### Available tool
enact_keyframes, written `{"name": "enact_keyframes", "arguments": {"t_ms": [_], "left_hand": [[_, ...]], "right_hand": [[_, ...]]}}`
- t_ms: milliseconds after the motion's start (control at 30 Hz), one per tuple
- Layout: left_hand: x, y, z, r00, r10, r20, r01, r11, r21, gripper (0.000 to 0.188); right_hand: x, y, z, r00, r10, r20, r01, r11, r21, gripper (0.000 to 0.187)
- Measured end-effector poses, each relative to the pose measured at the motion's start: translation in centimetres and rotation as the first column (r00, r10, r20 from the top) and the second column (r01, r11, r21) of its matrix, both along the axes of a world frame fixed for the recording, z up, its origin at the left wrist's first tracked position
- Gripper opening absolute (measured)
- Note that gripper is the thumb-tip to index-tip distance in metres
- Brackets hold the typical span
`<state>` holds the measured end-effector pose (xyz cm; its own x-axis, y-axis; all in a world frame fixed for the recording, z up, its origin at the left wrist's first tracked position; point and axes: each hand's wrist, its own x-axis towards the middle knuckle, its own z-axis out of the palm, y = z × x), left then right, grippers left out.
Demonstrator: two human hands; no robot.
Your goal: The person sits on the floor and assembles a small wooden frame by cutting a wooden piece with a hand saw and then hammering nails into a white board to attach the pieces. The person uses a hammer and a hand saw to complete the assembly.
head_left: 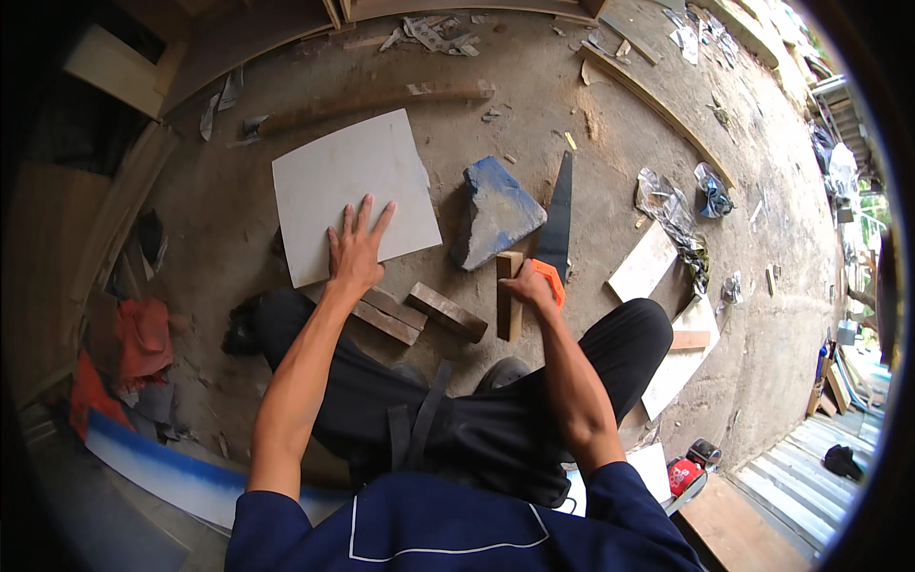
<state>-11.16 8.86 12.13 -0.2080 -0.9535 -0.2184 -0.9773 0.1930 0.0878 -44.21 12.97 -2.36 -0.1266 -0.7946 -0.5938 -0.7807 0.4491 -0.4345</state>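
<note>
A: In the head view, where do we have our hands?

B: Our left hand (355, 259) is spread wide, palm down, near the lower edge of a thin, square white panel (348, 167); our right hand (534, 289) is closed around the orange handle of a dark-bladed handsaw (557, 205), its blade pointing away from us over the dusty brown floor (782, 353). A short, rectangular brown wooden block (509, 319) lies under or against that fist; we cannot tell which

A: What might go wrong for us?

B: We judge the panel could slide or tip, since only one hand steadies it and we cannot see what props it underneath. The handsaw sits close by a jagged chunk of blue-and-grey stone (500, 212), so a careless lift might knock the blade against it. Loose brown wooden offcuts (446, 313) near the panel's lower edge could shift underfoot

A: And containers?

B: At the upper left we see a pale wooden box-like frame (110, 71) with a dark opening, too shadowed for us to make out contents. The crumpled clear plastic (664, 198) at the right might be a bag; whether it holds anything, we cannot tell
</note>
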Motion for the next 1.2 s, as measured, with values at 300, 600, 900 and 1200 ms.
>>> {"name": "enact_keyframes", "arguments": {"t_ms": [300,600,900,1200], "left_hand": [[0.1,-0.3,0.3,1.0,0.019,-0.018,-0.019,1.0,0.004,0.105],[0.4,-0.3,0.5,1.0,0.003,-0.017,-0.003,1.0,0.001,0.108],[-0.4,0.0,-0.1,1.0,0.002,0.017,-0.002,1.0,-0.027,0.105],[0.0,0.2,0.3,1.0,-0.003,0.007,0.003,1.0,0.007,0.102]], "right_hand": [[4.9,-2.7,6.3,0.709,0.314,0.631,-0.048,0.915,-0.401,0.048],[10.9,-3.3,3.6,0.765,0.428,0.482,-0.085,0.809,-0.582,0.04],[11.5,-5.0,1.2,0.784,0.447,0.43,-0.085,0.764,-0.639,0.047],[12.1,-5.7,2.3,0.691,0.478,0.542,-0.071,0.791,-0.607,0.048]]}}
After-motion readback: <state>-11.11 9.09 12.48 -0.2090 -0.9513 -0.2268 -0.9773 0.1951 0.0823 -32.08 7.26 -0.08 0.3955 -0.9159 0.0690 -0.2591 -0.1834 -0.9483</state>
